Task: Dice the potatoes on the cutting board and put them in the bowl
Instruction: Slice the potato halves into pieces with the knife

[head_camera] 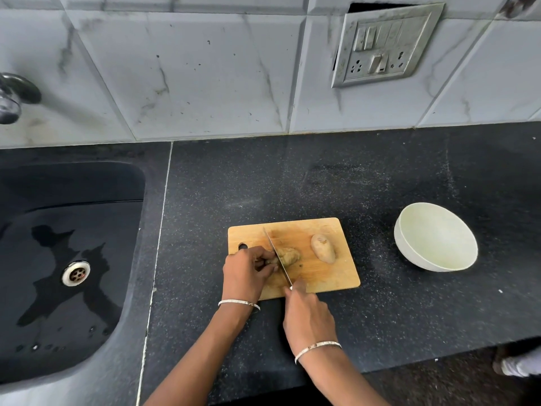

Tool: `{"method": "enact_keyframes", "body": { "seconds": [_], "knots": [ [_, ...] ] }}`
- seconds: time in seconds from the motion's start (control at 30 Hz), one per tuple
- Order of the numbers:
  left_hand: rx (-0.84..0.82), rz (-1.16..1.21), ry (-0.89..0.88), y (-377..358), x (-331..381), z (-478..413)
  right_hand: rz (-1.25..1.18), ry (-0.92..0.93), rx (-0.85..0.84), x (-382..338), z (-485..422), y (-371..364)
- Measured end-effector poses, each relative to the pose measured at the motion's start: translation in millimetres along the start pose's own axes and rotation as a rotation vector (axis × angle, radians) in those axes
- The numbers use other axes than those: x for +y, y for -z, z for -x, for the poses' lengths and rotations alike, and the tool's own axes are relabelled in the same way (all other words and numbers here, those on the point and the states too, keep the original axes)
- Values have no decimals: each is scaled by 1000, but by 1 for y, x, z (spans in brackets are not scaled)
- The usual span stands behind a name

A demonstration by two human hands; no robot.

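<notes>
On the wooden cutting board (330,276), the left hand (247,269) curls its fingers onto the left potato (289,255). The right hand (307,315) grips the kitchen knife (276,256), blade across that potato. The right potato (323,248) lies whole. The white bowl (436,241) stands apart, rightward.
</notes>
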State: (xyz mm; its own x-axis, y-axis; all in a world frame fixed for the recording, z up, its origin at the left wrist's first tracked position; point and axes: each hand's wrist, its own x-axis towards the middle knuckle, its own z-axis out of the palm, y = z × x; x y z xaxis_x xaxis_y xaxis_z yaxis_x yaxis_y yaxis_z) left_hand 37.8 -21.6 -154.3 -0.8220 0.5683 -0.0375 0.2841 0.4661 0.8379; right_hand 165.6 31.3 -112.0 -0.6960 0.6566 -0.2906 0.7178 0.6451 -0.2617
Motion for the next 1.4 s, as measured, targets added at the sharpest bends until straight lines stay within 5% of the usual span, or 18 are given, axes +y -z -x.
{"method": "enact_keyframes", "body": {
  "seconds": [0.87, 1.13, 1.4],
  "knots": [
    [-14, -13, -30, 5, 8, 2, 2, -35, -42, 4, 1, -6],
    [-47, -384, -30, 5, 38, -2, 4, -50, -41, 4, 1, -7],
    [-4, -333, 56, 4, 40, -2, -7, -46, -48, 5, 2, -7]
  ]
}}
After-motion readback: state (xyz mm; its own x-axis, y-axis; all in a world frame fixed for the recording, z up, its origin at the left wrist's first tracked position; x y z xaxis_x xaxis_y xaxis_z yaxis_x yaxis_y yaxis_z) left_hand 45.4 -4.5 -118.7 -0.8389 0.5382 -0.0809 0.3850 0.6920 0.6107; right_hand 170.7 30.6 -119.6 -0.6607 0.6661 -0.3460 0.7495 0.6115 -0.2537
